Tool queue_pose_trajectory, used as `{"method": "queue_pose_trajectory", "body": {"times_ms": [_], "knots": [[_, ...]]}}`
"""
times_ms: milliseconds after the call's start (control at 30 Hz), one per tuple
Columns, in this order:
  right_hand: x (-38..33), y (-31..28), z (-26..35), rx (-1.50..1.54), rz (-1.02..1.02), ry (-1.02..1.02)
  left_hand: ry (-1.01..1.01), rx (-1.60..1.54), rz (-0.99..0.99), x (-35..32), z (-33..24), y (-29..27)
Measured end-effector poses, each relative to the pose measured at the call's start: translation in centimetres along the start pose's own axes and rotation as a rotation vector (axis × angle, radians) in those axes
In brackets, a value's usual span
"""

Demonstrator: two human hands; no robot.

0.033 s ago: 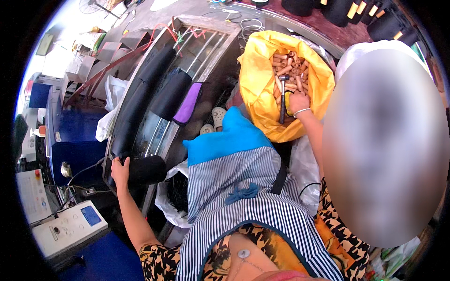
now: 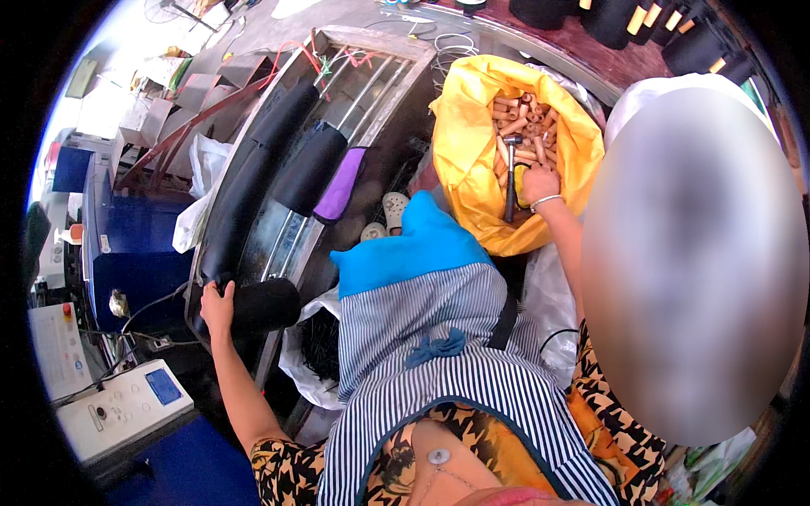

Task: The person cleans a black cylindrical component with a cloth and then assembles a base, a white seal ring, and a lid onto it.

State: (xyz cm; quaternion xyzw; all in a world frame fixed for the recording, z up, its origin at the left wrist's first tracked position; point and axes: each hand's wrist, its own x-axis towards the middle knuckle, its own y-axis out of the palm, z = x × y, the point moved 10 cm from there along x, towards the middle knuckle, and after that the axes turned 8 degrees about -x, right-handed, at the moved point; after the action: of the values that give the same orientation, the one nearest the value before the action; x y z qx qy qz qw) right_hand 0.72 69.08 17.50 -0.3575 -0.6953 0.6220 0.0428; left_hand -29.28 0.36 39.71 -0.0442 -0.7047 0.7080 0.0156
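My left hand (image 2: 218,308) lies over the end of a short black roll (image 2: 261,305) at the near end of a metal-framed rack. Its thumb and fingers bend round the roll, with the fingertips partly hidden. My right hand (image 2: 540,184) reaches into a yellow bag (image 2: 462,118) filled with short tan tubes (image 2: 533,126). Its fingers close on a yellow and black thing (image 2: 521,181) whose kind I cannot make out. Just left of those fingers is a hammer (image 2: 510,190) with a metal head and dark handle, lying over the tubes.
Across the rack (image 2: 371,93) lie a long black roll (image 2: 257,177), another black roll (image 2: 310,169) and a purple piece (image 2: 342,187). A white bag (image 2: 305,379) stands beside my left leg. White control box (image 2: 126,413) at left; black spools (image 2: 607,21) stand at upper right.
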Motion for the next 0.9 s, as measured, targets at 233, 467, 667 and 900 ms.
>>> {"method": "queue_pose_trajectory", "body": {"times_ms": [233,467,667,900], "knots": [[-2.8,2.1,3.6,-0.403,-0.168,-0.255,0.037,0.022,-0.058,-1.1,-1.9,-0.9],[3.1,-2.9,-0.7,0.031,-0.421,-0.037,-0.098,-0.045,0.108,-3.3,-1.4,-2.2],[-1.0,-14.0,3.4,1.136,-0.482,-0.290,0.058,-0.084,-0.139,-6.3,-1.6,-4.9],[-25.3,-34.1,29.3,0.891,-0.838,-1.112,0.423,-0.518,-0.472,-14.9,-8.4,-13.4]]}}
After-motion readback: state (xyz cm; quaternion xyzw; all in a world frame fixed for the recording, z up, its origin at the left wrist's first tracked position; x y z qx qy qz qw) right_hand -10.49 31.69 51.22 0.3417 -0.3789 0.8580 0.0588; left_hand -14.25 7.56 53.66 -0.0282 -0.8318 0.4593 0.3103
